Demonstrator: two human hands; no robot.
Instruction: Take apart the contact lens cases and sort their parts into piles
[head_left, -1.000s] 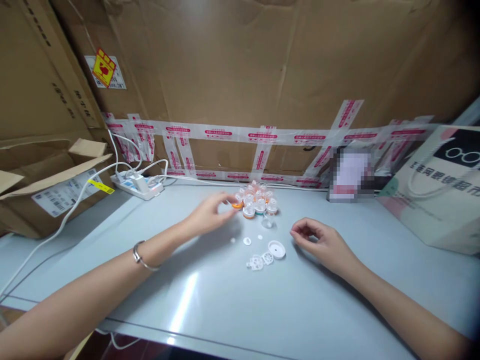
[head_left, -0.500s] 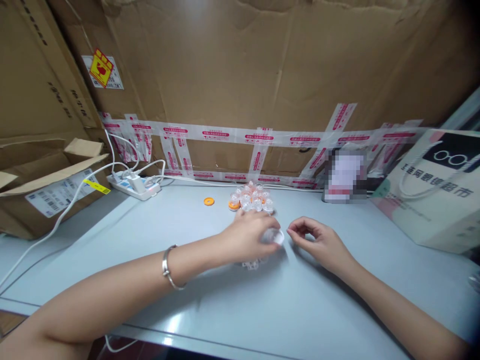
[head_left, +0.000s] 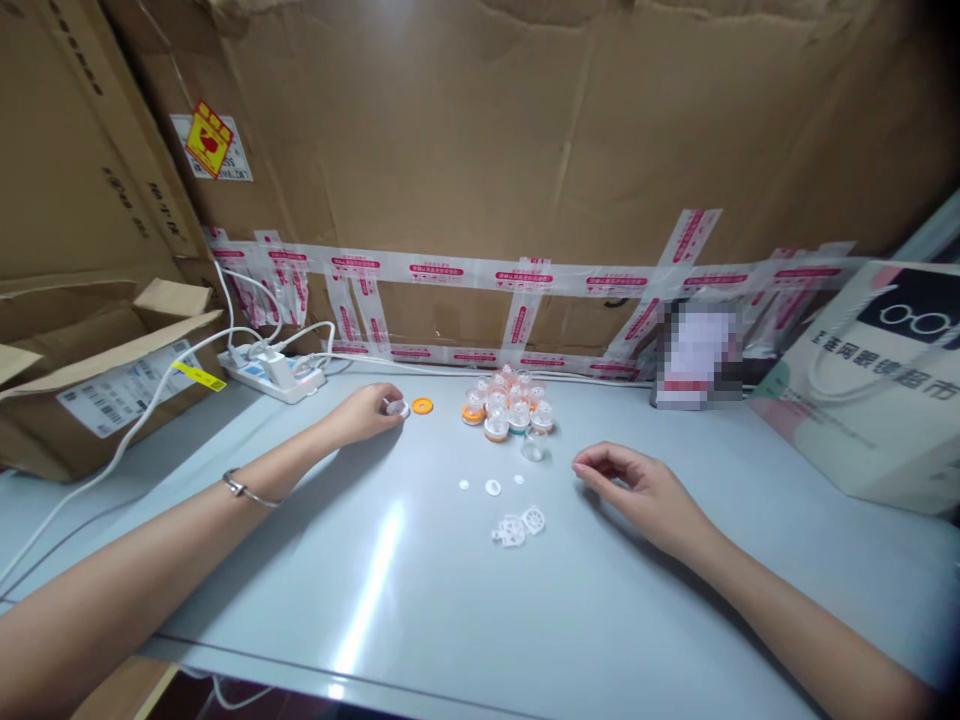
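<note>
My left hand (head_left: 371,412) has its fingers closed around a small round clear-and-white plastic piece (head_left: 399,408), low over the table at the left. Just beside that piece lies a flat orange ring (head_left: 422,406). My right hand (head_left: 637,485) is at the right of the table, thumb and fingertips together in a pinch; whatever they hold, if anything, is too small to see. Between the hands are small white discs (head_left: 493,488), a clear plastic cup (head_left: 533,447) and flat white gear-like parts (head_left: 513,530). A cluster of clear domed pieces with coloured bases (head_left: 496,405) stands behind them.
A power strip (head_left: 274,375) with white cables sits at the back left, near an open cardboard box (head_left: 112,390). A large taped carton (head_left: 420,150) forms the back. A blurred-out upright object (head_left: 694,355) and a paper bag (head_left: 870,400) stand right.
My left hand has moved left from the table's middle to beside the orange ring, uncovering the white parts and clear cup. My right hand stays almost where it was, still pinched.
</note>
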